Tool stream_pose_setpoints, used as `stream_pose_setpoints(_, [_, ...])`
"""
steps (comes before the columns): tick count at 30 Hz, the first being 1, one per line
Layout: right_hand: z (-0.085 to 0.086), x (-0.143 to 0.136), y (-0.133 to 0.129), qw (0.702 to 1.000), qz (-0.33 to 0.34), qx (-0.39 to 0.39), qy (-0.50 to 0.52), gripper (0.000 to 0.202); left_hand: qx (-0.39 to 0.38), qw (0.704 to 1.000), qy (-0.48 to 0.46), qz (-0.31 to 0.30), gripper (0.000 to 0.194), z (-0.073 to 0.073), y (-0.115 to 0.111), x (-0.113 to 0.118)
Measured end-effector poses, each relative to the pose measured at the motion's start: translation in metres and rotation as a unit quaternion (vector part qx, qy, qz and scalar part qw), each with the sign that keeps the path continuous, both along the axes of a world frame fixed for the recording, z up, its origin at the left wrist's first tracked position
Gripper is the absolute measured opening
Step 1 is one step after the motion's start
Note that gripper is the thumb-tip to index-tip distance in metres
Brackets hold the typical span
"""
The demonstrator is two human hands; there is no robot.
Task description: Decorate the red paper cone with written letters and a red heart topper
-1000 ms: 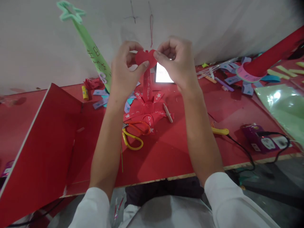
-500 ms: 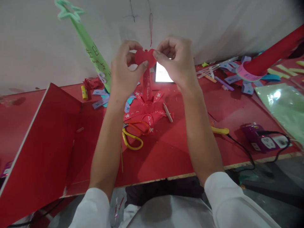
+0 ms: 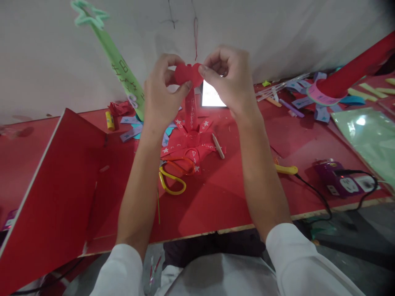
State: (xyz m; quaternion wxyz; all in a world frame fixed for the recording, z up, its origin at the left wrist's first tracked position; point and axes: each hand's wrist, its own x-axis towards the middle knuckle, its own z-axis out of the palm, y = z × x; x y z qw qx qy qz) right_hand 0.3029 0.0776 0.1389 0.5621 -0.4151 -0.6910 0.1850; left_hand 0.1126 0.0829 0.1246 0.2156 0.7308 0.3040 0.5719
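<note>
A red heart-shaped piece [image 3: 188,75] is held at the top of an upright red paper tube [image 3: 190,111]. My left hand [image 3: 166,88] pinches its left side between thumb and fingers. On the right edge, my right hand [image 3: 226,78] grips it the same way. The tube rises from a red paper base [image 3: 193,144] with flaps bearing white stars and writing. Scissors [image 3: 174,174] with orange and yellow handles lie in front of the base, and a pale marker [image 3: 218,146] lies to its right. A lit screen [image 3: 211,95] is partly hidden behind my right hand.
A red panel [image 3: 58,197] stands on the left, near a green paper tube [image 3: 120,74] and a yellow glue stick [image 3: 110,121]. To the right are a yellow-handled tool [image 3: 286,169], a purple box [image 3: 335,176] with cables, a red tube [image 3: 358,65] and a green sheet [image 3: 367,139].
</note>
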Motion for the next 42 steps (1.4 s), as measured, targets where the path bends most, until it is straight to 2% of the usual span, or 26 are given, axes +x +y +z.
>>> stream_pose_setpoints(6, [0.0,0.001,-0.002,1.0,-0.001,-0.008,0.0,0.021,0.002,1.0,-0.004,0.006,0.032,-0.002,0.003,0.0])
stream_pose_setpoints(16, [0.0,0.002,-0.001,1.0,-0.007,-0.002,-0.005,0.02,-0.013,1.0,-0.001,-0.019,0.036,-0.001,0.0,-0.002])
stream_pose_setpoints(22, [0.0,0.001,-0.001,1.0,-0.011,-0.003,-0.007,0.02,-0.029,1.0,0.0,-0.006,0.034,-0.001,-0.001,-0.001])
stream_pose_setpoints(29, [0.003,-0.002,-0.005,1.0,0.02,-0.002,-0.003,0.016,-0.026,0.999,-0.008,-0.026,0.036,0.0,0.0,-0.001])
stream_pose_setpoints(35, [0.004,-0.003,-0.006,0.999,0.028,-0.027,0.004,0.013,-0.037,0.999,0.006,-0.003,0.038,-0.003,0.001,-0.002])
stream_pose_setpoints(42, [0.004,-0.008,-0.009,0.997,0.037,-0.06,0.018,0.019,-0.053,0.998,0.019,0.014,0.03,0.004,-0.015,0.001])
